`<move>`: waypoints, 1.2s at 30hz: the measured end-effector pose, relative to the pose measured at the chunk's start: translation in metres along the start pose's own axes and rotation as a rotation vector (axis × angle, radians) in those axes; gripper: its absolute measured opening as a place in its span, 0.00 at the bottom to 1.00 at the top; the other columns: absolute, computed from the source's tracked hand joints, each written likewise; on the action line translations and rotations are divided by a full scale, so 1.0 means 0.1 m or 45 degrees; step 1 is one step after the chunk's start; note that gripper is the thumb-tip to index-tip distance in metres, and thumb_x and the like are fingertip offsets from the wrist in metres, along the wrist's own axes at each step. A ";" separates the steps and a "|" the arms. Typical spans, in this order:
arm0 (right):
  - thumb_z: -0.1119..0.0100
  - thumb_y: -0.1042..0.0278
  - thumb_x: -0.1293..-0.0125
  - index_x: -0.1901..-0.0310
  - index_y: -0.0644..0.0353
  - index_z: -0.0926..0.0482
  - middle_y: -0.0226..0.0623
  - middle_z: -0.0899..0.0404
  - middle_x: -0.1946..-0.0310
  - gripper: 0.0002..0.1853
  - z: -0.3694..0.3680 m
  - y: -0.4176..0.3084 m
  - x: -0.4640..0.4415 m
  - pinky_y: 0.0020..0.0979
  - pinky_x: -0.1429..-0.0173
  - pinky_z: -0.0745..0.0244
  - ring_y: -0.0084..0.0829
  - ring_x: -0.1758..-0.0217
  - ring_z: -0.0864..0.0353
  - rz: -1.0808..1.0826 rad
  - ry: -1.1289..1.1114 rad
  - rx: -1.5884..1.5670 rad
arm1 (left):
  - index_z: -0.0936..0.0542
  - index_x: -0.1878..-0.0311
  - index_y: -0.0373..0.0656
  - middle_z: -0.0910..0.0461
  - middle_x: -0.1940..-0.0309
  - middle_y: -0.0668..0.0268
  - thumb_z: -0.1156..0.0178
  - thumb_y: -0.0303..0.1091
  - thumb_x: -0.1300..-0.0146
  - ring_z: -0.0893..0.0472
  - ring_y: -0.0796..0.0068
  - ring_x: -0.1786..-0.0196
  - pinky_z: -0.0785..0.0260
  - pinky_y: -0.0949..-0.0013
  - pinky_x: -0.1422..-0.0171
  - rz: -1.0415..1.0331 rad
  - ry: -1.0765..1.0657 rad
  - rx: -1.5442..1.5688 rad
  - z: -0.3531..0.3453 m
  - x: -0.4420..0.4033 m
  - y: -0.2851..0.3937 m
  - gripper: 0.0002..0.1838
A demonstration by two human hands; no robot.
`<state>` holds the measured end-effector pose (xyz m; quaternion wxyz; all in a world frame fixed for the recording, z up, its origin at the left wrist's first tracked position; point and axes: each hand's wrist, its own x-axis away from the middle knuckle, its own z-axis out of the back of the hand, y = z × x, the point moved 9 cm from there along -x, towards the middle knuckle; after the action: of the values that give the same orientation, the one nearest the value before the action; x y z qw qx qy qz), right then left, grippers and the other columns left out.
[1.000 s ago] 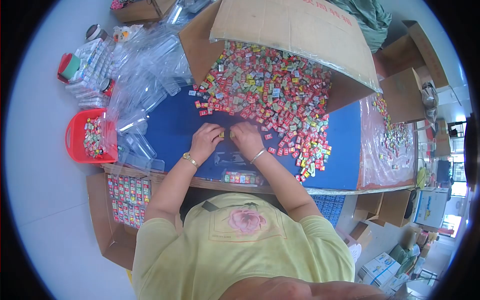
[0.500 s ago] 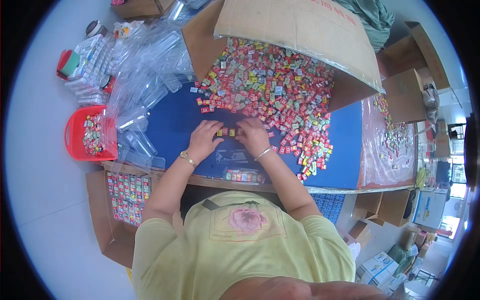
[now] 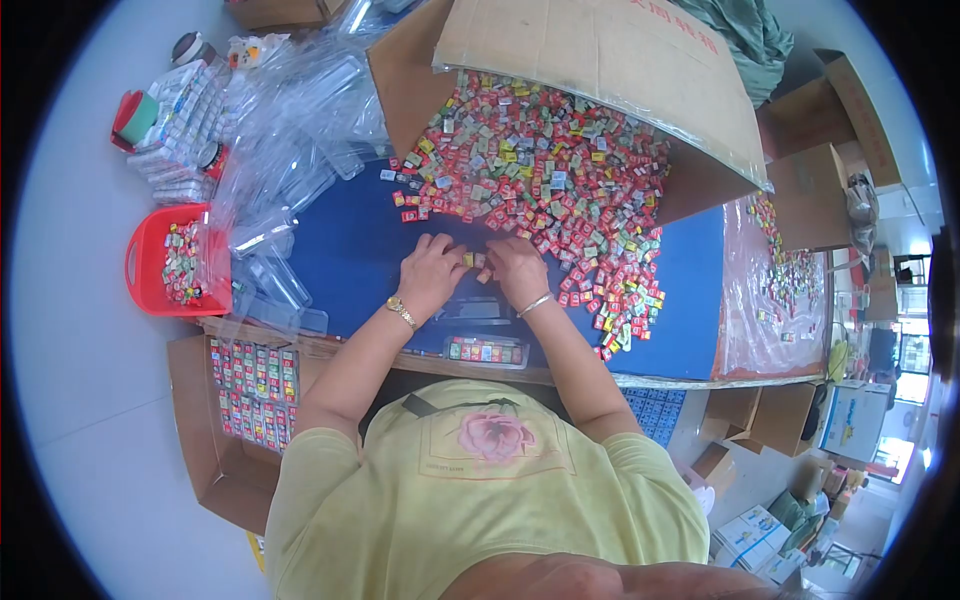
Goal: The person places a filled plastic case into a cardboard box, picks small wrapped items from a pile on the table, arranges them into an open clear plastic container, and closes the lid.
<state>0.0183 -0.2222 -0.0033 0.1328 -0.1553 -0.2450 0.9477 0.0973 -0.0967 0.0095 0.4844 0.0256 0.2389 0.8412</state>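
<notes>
Between my hands is a short row of small printed blocks, partly hidden by my fingertips. My left hand, with a gold watch at the wrist, has its fingers closed against the row's left end. Fingers bent, my right hand presses on the right end; a bracelet circles that wrist. Just below them on the blue table top lies a clear plastic tray. Closer to my body, another clear case holds rows of the same coloured blocks.
A tipped cardboard box spills a big heap of blocks over the table. Clear plastic cases pile up at left, near a red basket with blocks inside. A carton of filled cases stands below the table edge.
My left hand has moved right, and the hands are closer together. The gap among the blocks between them has narrowed. My right hand has shifted slightly right.
</notes>
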 end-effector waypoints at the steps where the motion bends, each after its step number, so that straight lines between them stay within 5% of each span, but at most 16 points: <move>1: 0.31 0.70 0.41 0.56 0.59 0.14 0.40 0.16 0.57 0.11 -0.04 0.07 -0.03 0.42 0.48 0.19 0.43 0.50 0.16 -0.070 -0.004 -0.068 | 0.14 0.47 0.49 0.21 0.50 0.68 0.28 0.39 0.43 0.22 0.62 0.46 0.21 0.60 0.50 0.000 0.018 -0.002 0.00 0.00 0.01 0.19; 7: 0.34 0.69 0.39 0.61 0.61 0.14 0.43 0.16 0.60 0.07 -0.17 0.21 -0.08 0.42 0.54 0.18 0.44 0.54 0.15 -0.075 -0.189 0.079 | 0.13 0.49 0.48 0.21 0.51 0.68 0.27 0.39 0.43 0.23 0.63 0.46 0.21 0.61 0.50 -0.021 0.043 -0.035 0.00 0.02 0.03 0.18; 11: 0.29 0.68 0.40 0.59 0.59 0.16 0.41 0.18 0.60 0.09 0.12 0.02 0.01 0.44 0.51 0.19 0.46 0.57 0.16 -0.232 -0.101 -0.062 | 0.13 0.49 0.47 0.20 0.51 0.68 0.27 0.40 0.44 0.23 0.62 0.45 0.23 0.59 0.46 -0.030 0.081 -0.046 0.03 0.02 0.03 0.19; 14: 0.27 0.66 0.44 0.58 0.56 0.17 0.38 0.18 0.59 0.13 0.26 -0.35 0.14 0.43 0.47 0.20 0.44 0.51 0.18 -0.018 0.087 0.110 | 0.13 0.49 0.47 0.19 0.51 0.68 0.26 0.39 0.46 0.22 0.62 0.45 0.25 0.58 0.44 -0.058 0.154 0.020 0.02 -0.01 0.04 0.20; 27: 0.26 0.72 0.48 0.56 0.56 0.16 0.39 0.18 0.57 0.16 0.43 0.18 0.29 0.44 0.43 0.22 0.45 0.49 0.20 -0.054 0.118 0.156 | 0.13 0.48 0.47 0.16 0.49 0.68 0.23 0.37 0.50 0.22 0.63 0.42 0.30 0.56 0.36 -0.140 0.047 0.218 -0.41 -0.30 0.22 0.23; 36: 0.25 0.74 0.48 0.50 0.57 0.16 0.38 0.19 0.53 0.21 0.09 0.14 0.02 0.43 0.41 0.21 0.44 0.46 0.19 0.076 -0.206 -0.026 | 0.16 0.43 0.47 0.18 0.46 0.65 0.23 0.35 0.52 0.22 0.59 0.39 0.32 0.54 0.32 -0.065 0.239 0.209 0.22 0.09 0.02 0.29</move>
<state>0.0111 -0.2372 -0.0031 0.0828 -0.0866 -0.2599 0.9582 0.0970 -0.0815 0.0285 0.4775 -0.0199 0.3517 0.8049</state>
